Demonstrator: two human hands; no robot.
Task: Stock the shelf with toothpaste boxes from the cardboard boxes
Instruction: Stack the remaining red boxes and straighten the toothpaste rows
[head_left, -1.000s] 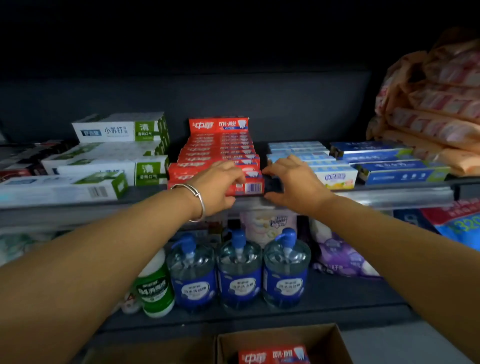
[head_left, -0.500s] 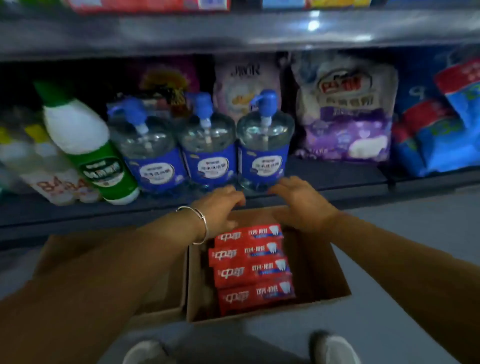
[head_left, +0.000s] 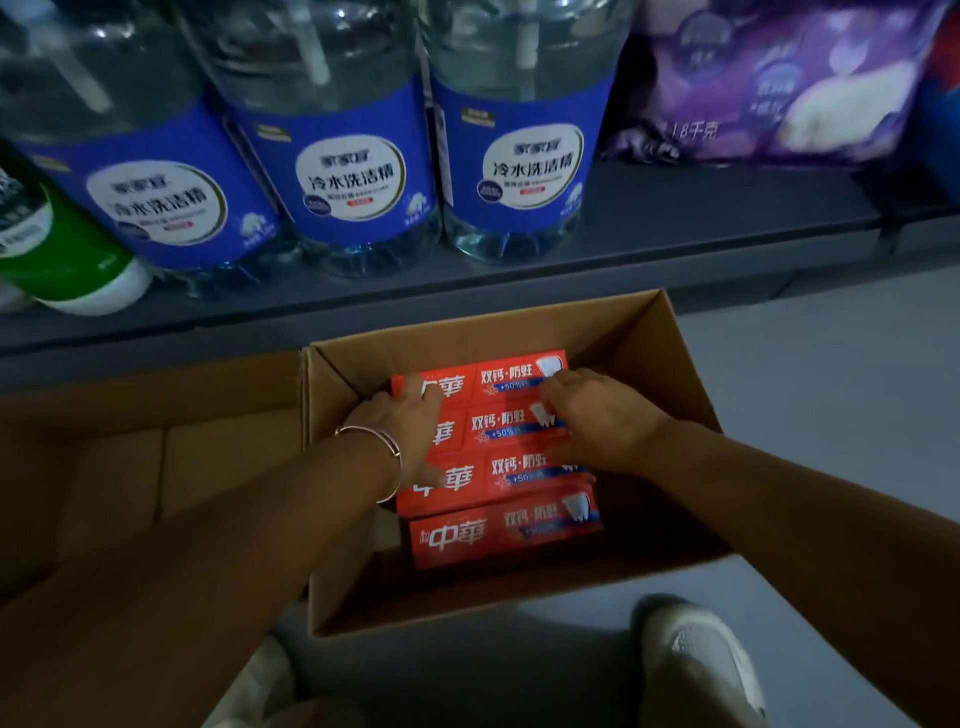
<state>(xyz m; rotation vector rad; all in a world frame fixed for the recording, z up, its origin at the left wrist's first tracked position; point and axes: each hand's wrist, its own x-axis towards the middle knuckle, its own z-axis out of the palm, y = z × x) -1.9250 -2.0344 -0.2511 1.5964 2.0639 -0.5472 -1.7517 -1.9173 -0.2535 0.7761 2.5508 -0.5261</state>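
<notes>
Several red toothpaste boxes (head_left: 506, 535) lie side by side in an open cardboard box (head_left: 691, 384) on the floor below the shelf. Both my hands are down inside it. My left hand (head_left: 400, 431), with a thin bracelet at the wrist, lies over the left ends of the upper three boxes, fingers at the far box and thumb spread to the third. My right hand (head_left: 597, 421) spans the right ends of the same boxes the same way. The nearest box is untouched.
A second open cardboard box (head_left: 156, 467) stands to the left. On the bottom shelf (head_left: 675, 234) stand three blue-labelled detergent bottles (head_left: 343, 176), a green bottle (head_left: 62, 254) and a purple bag (head_left: 779, 88). My shoe (head_left: 701, 665) is near the box; grey floor (head_left: 831, 389) lies right.
My view dropped from the upper shelf to the floor box. Both hands left the shelved red boxes, came down over the box rim and now lie on the toothpaste boxes inside.
</notes>
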